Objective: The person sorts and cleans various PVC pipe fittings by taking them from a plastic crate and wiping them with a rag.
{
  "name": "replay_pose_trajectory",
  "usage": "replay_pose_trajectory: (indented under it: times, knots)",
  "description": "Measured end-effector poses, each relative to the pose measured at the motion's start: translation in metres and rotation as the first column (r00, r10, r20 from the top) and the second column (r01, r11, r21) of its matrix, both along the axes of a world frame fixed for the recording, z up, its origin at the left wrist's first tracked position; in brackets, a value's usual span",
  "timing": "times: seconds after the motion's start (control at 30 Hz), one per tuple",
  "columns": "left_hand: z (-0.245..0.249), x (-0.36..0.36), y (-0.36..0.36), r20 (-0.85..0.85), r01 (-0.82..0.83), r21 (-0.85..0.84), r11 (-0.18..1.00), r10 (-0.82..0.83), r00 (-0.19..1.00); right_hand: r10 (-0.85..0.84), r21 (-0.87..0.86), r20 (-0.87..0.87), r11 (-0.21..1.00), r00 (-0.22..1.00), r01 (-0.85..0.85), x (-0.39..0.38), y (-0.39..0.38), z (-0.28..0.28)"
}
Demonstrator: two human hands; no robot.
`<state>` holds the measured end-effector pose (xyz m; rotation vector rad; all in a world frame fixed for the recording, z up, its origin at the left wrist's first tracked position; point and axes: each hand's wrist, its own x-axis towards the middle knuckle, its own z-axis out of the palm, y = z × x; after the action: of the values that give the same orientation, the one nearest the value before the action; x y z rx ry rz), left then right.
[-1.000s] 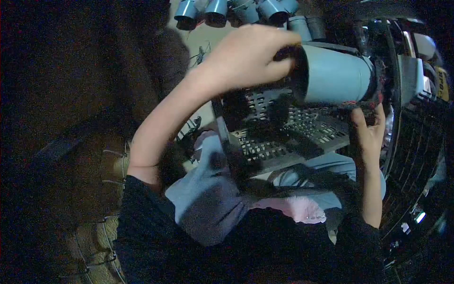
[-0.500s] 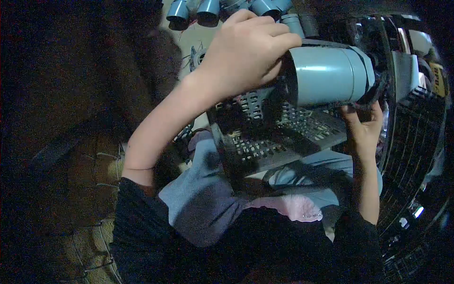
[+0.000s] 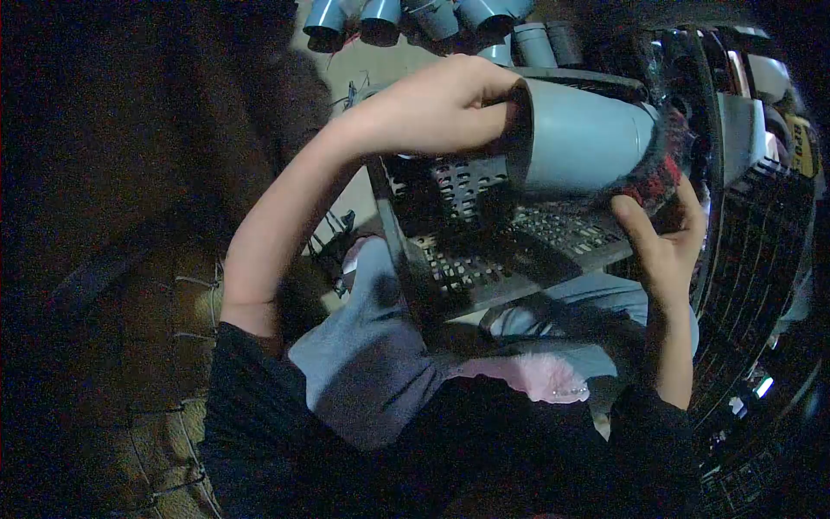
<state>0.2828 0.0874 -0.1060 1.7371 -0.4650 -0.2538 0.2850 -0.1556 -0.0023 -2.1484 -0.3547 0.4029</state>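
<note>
A light blue-grey cylindrical housing (image 3: 584, 138) is held on its side above a perforated black crate (image 3: 471, 294). My left hand (image 3: 458, 108) reaches into its dark open end. The fingers are hidden inside, with the thumb low by the rim, and the hand bears the cylinder. At the opposite end, my right hand (image 3: 667, 255) is closed on a dark rag with red patches (image 3: 659, 177). That cloth lies against the end of the cylinder.
Several similar blue-grey cylinders (image 3: 380, 16) stand on the pale floor at the top. On the right are a black wire-grid crate (image 3: 752, 268) and a yellow lettered box (image 3: 802, 143). A brown woven surface (image 3: 186, 450) lies at lower left.
The left hand has moved from over the cylinder's top near the rim to inside its open end. The cylinder has turned slightly, and the red-patched rag now shows at its right end.
</note>
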Motion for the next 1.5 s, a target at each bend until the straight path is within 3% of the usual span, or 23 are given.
replay_pose_trajectory:
  times: [0.03,0.13,0.23,0.33,0.47,0.57,0.63,0.67,0.77,0.8,0.9,1.0,1.07,1.2,1.27,1.3,1.4,1.5]
  knots:
    - [0.001,0.000,0.000,-0.121,0.033,-0.032,0.999,-0.037,0.992,0.003,0.033,-0.011,0.999,1.000,-0.003,0.001,0.002,0.000]
    - [0.005,-0.001,0.000,-0.151,0.037,-0.149,0.988,-0.060,0.987,0.008,0.070,-0.011,0.998,1.000,-0.007,0.001,0.004,0.000]
    - [0.004,-0.001,-0.004,-0.264,-0.008,-0.154,0.988,-0.033,0.964,-0.010,0.080,0.028,0.997,1.000,0.008,0.002,0.005,0.000]
    - [0.019,-0.009,-0.013,-0.482,-0.074,-0.287,0.955,-0.077,0.873,-0.031,0.080,0.076,0.996,0.997,0.025,0.003,0.005,-0.003]
    - [0.025,-0.012,-0.019,-0.606,-0.087,-0.346,0.934,-0.152,0.780,-0.062,0.090,0.082,0.994,0.995,0.054,0.003,0.000,-0.004]
    - [0.019,-0.012,-0.025,-0.399,-0.085,-0.285,0.955,-0.038,0.916,-0.079,0.113,0.038,0.991,0.996,0.074,0.008,-0.003,-0.003]
    - [0.014,-0.009,-0.024,0.056,-0.264,0.086,0.961,0.260,0.964,-0.083,0.152,-0.022,0.985,0.996,0.086,0.012,-0.006,-0.006]
    - [0.012,-0.008,-0.023,0.316,-0.403,0.224,0.888,0.324,0.891,-0.103,0.156,-0.093,0.981,0.990,0.117,0.013,-0.006,-0.004]
    - [0.025,-0.007,-0.012,0.812,-0.618,0.365,0.697,0.086,0.577,-0.065,0.127,-0.181,0.988,0.981,0.089,0.011,-0.003,-0.001]
    - [0.030,-0.005,-0.008,0.888,-0.685,0.421,0.594,-0.117,0.445,-0.037,0.112,-0.192,0.992,0.981,0.059,0.009,-0.002,-0.001]
    - [0.023,-0.002,-0.001,0.900,-0.637,0.385,0.668,-0.120,0.418,-0.022,0.152,-0.184,0.987,0.983,0.051,0.005,0.003,-0.002]
    - [0.017,-0.005,-0.005,0.790,-0.500,0.345,0.794,0.042,0.612,-0.052,0.164,-0.174,0.983,0.983,0.081,0.005,0.005,0.001]
    - [0.011,-0.007,-0.008,0.728,-0.447,0.301,0.843,0.100,0.679,-0.051,0.217,-0.209,0.971,0.977,0.097,0.006,0.004,0.002]
    - [0.009,-0.008,-0.011,0.551,-0.311,0.251,0.917,0.129,0.824,-0.044,0.239,-0.184,0.967,0.982,0.088,0.008,0.002,0.003]
    - [0.011,-0.012,-0.014,0.215,-0.219,0.142,0.965,0.186,0.959,-0.052,0.242,-0.130,0.967,0.990,0.082,0.006,0.005,0.004]
    - [0.011,-0.013,-0.016,0.032,-0.187,0.074,0.980,0.185,0.982,-0.057,0.243,-0.103,0.967,0.993,0.081,0.006,0.006,0.004]
    - [0.005,-0.012,-0.026,-0.237,-0.164,-0.154,0.974,0.125,0.963,-0.067,0.178,-0.009,0.982,0.998,0.068,0.007,0.007,0.003]
    - [0.016,-0.017,-0.033,-0.504,-0.253,-0.388,0.886,0.025,0.863,-0.106,0.160,0.036,0.982,0.994,0.099,0.004,0.008,-0.002]
